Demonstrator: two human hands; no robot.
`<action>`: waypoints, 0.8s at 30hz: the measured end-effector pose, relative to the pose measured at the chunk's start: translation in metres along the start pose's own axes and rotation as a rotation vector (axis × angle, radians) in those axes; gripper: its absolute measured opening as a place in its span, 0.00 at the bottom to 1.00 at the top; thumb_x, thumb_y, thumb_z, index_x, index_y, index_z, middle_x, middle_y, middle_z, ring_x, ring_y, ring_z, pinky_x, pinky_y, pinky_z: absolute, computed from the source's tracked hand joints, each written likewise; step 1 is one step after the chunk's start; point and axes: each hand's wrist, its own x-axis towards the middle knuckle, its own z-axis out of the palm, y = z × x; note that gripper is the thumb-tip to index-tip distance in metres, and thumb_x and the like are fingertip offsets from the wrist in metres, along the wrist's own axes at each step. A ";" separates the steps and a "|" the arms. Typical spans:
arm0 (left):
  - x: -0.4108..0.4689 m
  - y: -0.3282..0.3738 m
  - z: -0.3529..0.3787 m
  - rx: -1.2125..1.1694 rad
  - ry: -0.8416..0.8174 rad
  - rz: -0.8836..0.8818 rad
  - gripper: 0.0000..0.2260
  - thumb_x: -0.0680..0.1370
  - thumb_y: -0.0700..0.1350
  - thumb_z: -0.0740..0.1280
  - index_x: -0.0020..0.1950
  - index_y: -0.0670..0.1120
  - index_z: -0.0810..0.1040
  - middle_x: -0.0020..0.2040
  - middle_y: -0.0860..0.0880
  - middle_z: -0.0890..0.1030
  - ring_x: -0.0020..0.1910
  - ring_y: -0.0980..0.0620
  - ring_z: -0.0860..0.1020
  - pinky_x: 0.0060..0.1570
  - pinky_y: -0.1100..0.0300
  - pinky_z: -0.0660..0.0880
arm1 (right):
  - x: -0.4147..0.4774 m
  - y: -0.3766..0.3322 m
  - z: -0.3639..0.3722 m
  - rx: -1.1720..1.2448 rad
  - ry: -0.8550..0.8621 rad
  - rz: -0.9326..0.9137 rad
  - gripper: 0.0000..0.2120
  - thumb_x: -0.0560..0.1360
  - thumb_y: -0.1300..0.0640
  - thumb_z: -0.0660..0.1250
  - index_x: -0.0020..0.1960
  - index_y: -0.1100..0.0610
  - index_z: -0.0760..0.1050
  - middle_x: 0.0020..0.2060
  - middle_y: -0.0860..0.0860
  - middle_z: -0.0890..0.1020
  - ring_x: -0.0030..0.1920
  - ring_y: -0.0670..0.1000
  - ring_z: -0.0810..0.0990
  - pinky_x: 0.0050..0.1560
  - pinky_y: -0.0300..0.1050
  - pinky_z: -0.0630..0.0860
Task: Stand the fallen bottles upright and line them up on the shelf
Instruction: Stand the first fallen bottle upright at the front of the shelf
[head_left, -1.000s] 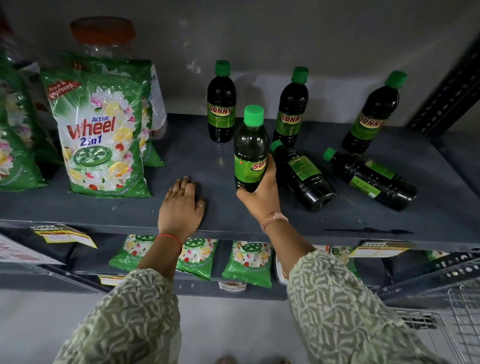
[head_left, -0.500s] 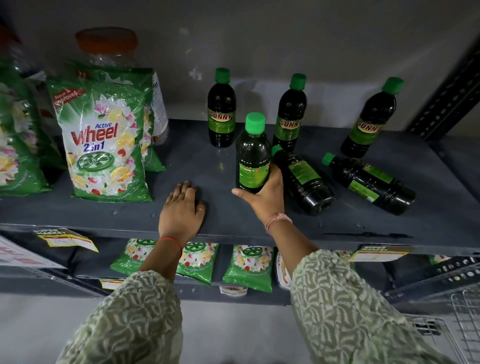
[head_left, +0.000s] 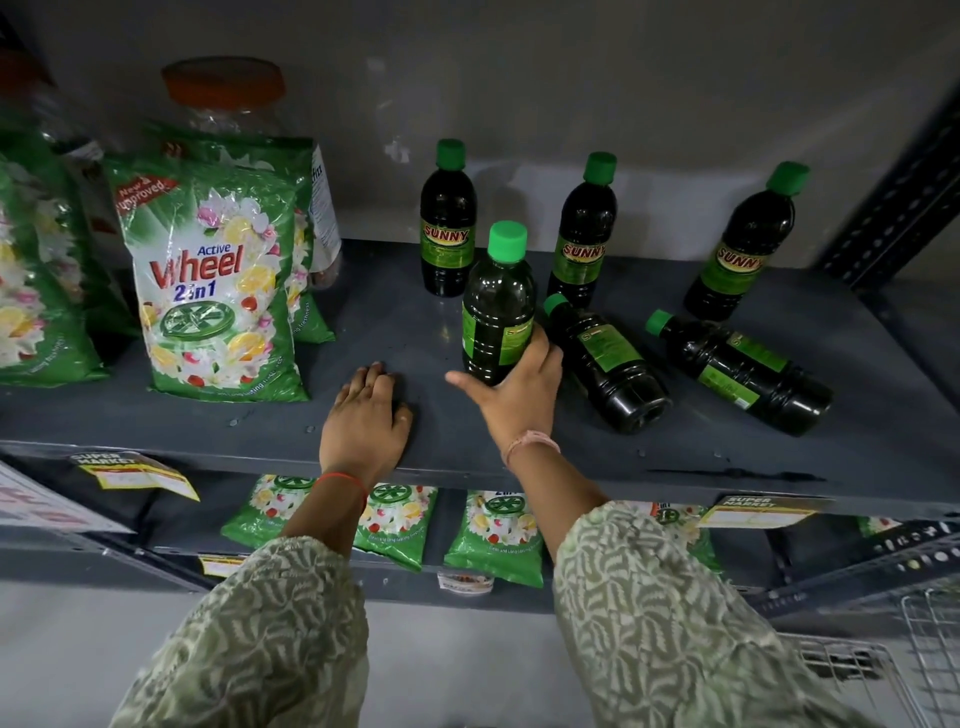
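Observation:
Dark bottles with green caps and green "Sunny" labels are on a grey shelf (head_left: 395, 322). My right hand (head_left: 511, 395) grips the lower half of one upright bottle (head_left: 497, 306) in the middle. Three more stand at the back: one behind it (head_left: 447, 223), one to its right (head_left: 584, 234), one far right (head_left: 743, 249). Two lie on their sides with caps pointing back left: one (head_left: 605, 361) just right of my right hand, another (head_left: 737, 371) further right. My left hand (head_left: 363, 421) rests flat on the shelf near the front edge, holding nothing.
Green "Wheel" detergent bags (head_left: 213, 291) stand on the left of the shelf, with an orange-lidded jar (head_left: 223, 93) behind them. Smaller bags (head_left: 400, 525) lie on the lower shelf. A perforated metal upright (head_left: 898, 192) bounds the right. A wire basket (head_left: 930, 654) sits at bottom right.
My right hand has pushed the held bottle a little further back on the shelf and turned it, so the label now faces sideways. The left hand stays put.

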 end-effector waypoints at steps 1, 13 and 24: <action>0.000 0.000 0.000 0.000 -0.001 -0.001 0.19 0.78 0.44 0.56 0.67 0.39 0.65 0.75 0.40 0.62 0.75 0.43 0.58 0.75 0.49 0.55 | 0.002 0.000 -0.001 0.023 -0.002 0.020 0.45 0.59 0.48 0.78 0.67 0.62 0.60 0.59 0.61 0.70 0.60 0.61 0.70 0.62 0.54 0.69; 0.000 0.000 0.000 0.002 0.000 0.005 0.20 0.78 0.44 0.56 0.68 0.38 0.64 0.75 0.39 0.61 0.75 0.43 0.58 0.75 0.49 0.55 | 0.000 -0.011 0.010 0.014 0.026 0.027 0.51 0.59 0.39 0.74 0.70 0.62 0.55 0.64 0.62 0.67 0.64 0.61 0.65 0.66 0.57 0.64; -0.001 0.004 -0.003 0.003 -0.005 -0.001 0.20 0.78 0.44 0.56 0.68 0.38 0.63 0.75 0.39 0.61 0.74 0.42 0.58 0.74 0.50 0.56 | -0.001 0.010 -0.004 0.237 -0.060 0.028 0.40 0.67 0.45 0.68 0.72 0.57 0.53 0.68 0.59 0.69 0.67 0.56 0.69 0.68 0.53 0.67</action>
